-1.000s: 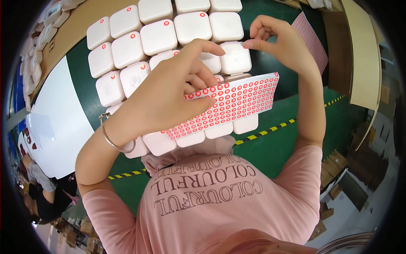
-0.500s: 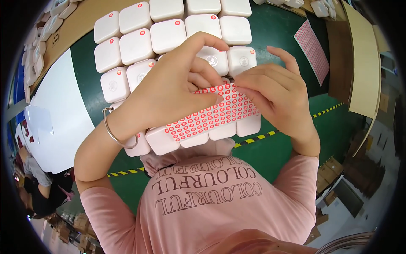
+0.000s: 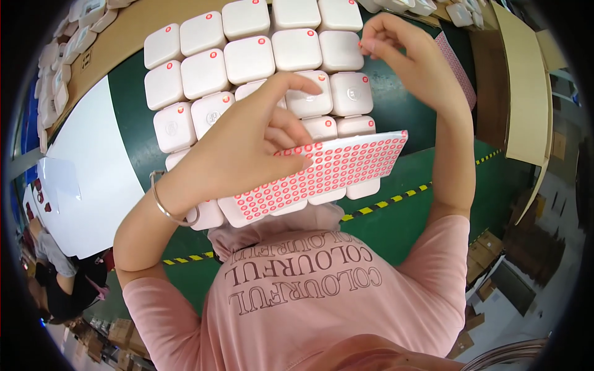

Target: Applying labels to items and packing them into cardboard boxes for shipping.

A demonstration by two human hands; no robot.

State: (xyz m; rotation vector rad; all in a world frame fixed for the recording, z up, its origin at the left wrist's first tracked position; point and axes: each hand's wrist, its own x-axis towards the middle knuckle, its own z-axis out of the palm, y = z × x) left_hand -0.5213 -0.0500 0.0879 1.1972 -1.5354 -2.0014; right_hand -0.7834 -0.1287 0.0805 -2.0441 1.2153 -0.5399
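A sheet of small round red stickers (image 3: 346, 167) slants above the nearest white boxes, its upper edge pinched between the thumb and fingers of my left hand (image 3: 260, 133). My right hand (image 3: 402, 52) is at the far right of the rows, thumb and forefinger pressed together. At their tips a small red round sticker (image 3: 361, 44) shows against the right corner of a white rounded box (image 3: 341, 52). Neighbouring white boxes, such as one to its left (image 3: 296, 52), bear a red sticker at the upper right corner. My left hand and the sheet hide several boxes.
The boxes stand in rows on a dark green table (image 3: 396, 86). Another sticker sheet (image 3: 456, 71) lies at the right, beside a cardboard box (image 3: 526, 93). A white board (image 3: 93, 167) is at the left. Behind it, a person (image 3: 62, 266) sits at the far left.
My right hand has left the sheet's edge and moved up and away to the far right box, with a sticker at its fingertips. The sheet, still in my left hand, shows more of its right part.
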